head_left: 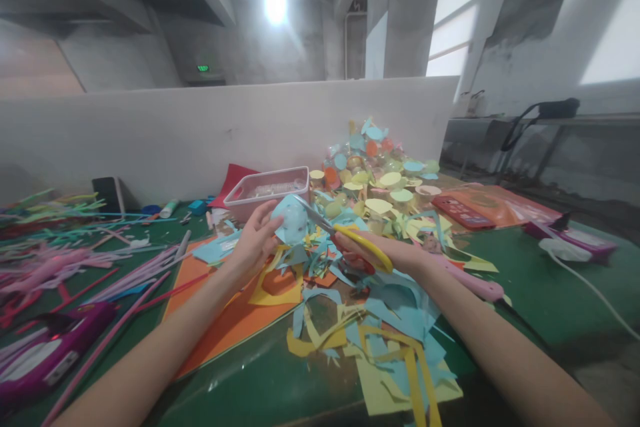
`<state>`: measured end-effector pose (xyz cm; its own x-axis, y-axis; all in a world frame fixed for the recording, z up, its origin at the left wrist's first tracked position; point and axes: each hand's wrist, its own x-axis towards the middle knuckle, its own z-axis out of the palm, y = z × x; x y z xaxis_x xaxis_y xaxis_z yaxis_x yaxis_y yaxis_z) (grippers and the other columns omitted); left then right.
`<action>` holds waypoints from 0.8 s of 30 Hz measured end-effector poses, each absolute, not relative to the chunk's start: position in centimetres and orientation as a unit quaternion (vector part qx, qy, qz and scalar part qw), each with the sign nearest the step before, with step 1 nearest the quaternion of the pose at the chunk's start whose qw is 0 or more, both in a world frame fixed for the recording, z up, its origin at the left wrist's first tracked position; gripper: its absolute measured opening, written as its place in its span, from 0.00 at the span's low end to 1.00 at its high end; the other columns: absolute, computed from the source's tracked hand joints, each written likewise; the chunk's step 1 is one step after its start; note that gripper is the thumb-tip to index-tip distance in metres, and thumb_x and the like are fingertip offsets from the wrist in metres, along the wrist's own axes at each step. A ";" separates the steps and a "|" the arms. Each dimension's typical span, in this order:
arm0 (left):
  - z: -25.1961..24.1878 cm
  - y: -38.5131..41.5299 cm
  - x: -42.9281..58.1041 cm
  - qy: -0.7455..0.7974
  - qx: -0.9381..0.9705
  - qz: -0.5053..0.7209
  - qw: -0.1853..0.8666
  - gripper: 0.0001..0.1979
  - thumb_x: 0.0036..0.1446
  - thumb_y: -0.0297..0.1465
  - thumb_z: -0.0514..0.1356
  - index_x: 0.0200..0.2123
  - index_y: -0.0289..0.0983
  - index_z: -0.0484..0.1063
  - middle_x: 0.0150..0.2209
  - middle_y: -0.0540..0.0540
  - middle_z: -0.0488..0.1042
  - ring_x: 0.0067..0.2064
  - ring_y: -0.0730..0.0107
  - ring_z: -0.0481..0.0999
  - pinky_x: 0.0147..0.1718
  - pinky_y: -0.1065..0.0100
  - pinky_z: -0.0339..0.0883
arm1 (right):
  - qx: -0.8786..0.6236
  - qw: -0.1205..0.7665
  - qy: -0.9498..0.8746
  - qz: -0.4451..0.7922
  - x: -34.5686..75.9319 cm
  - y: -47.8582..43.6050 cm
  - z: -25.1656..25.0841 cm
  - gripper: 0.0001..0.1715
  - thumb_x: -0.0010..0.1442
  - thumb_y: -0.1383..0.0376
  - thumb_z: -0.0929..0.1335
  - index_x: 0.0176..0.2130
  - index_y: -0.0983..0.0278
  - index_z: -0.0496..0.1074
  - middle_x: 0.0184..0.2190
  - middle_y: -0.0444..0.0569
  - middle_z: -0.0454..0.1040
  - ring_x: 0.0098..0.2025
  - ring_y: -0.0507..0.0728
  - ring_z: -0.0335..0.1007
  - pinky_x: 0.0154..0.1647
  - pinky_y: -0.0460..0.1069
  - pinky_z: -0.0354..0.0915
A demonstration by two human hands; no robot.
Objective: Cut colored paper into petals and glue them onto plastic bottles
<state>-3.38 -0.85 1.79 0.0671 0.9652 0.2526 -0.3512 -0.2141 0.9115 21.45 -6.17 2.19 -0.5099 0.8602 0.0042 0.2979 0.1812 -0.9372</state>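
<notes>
Pinching a light-blue paper piece (293, 221) up off the surface (280, 380), the left hand (256, 242) steadies it so the right hand (373, 255), fingers clenched through yellow-handled scissors (345, 235), meets its edge.

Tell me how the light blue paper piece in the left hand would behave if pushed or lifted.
The light blue paper piece is probably floppy: it is a thin sheet, held up by the left hand while the yellow-handled scissors in the right hand cut it. It likely weighs almost nothing, like the curled scraps below. It would probably crease easily.
</notes>
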 end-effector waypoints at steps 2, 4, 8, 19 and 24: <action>1.9 -0.9 -3.4 0.316 0.485 0.604 0.548 0.29 0.40 0.35 0.76 0.46 0.40 0.72 0.51 0.43 0.75 0.44 0.63 0.77 0.36 0.69 0.74 | -0.369 0.274 -0.723 0.515 21.5 -6.1 2.1 0.33 0.62 0.35 0.61 0.30 0.59 0.54 0.23 0.39 0.49 0.22 0.49 0.43 0.21 0.48 0.46; 2.0 -1.0 -3.4 0.316 0.482 0.604 0.550 0.30 0.39 0.35 0.76 0.46 0.40 0.72 0.48 0.44 0.76 0.43 0.65 0.77 0.36 0.70 0.74 | -0.354 0.274 -0.730 0.517 21.6 -6.1 1.9 0.32 0.64 0.36 0.60 0.30 0.60 0.53 0.22 0.39 0.48 0.22 0.49 0.43 0.21 0.49 0.44; 2.1 -1.2 -3.2 0.327 0.481 0.602 0.547 0.30 0.40 0.34 0.76 0.47 0.39 0.71 0.42 0.47 0.76 0.39 0.68 0.77 0.34 0.70 0.73 | -0.352 0.272 -0.744 0.498 21.7 -5.9 1.6 0.31 0.66 0.37 0.59 0.29 0.60 0.54 0.21 0.39 0.51 0.21 0.49 0.45 0.21 0.50 0.45; 1.9 -1.0 -3.1 0.332 0.451 0.617 0.552 0.29 0.42 0.31 0.74 0.48 0.37 0.70 0.41 0.46 0.78 0.39 0.70 0.78 0.33 0.73 0.72 | -0.362 0.268 -0.760 0.468 21.6 -5.6 1.3 0.32 0.67 0.38 0.56 0.27 0.60 0.55 0.18 0.39 0.52 0.19 0.49 0.48 0.22 0.50 0.49; 1.9 -1.0 -3.0 0.329 0.447 0.618 0.557 0.26 0.45 0.30 0.73 0.48 0.37 0.70 0.40 0.47 0.78 0.36 0.72 0.78 0.31 0.74 0.72 | -0.363 0.269 -0.759 0.469 21.7 -5.5 1.4 0.32 0.67 0.38 0.57 0.29 0.60 0.55 0.21 0.39 0.54 0.20 0.49 0.48 0.21 0.49 0.49</action>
<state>-3.04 -1.04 1.88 0.0206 0.9824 0.1857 -0.3954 -0.1626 0.9040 21.73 -5.53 1.36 -0.5915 0.8035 0.0670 0.2997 0.2962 -0.9069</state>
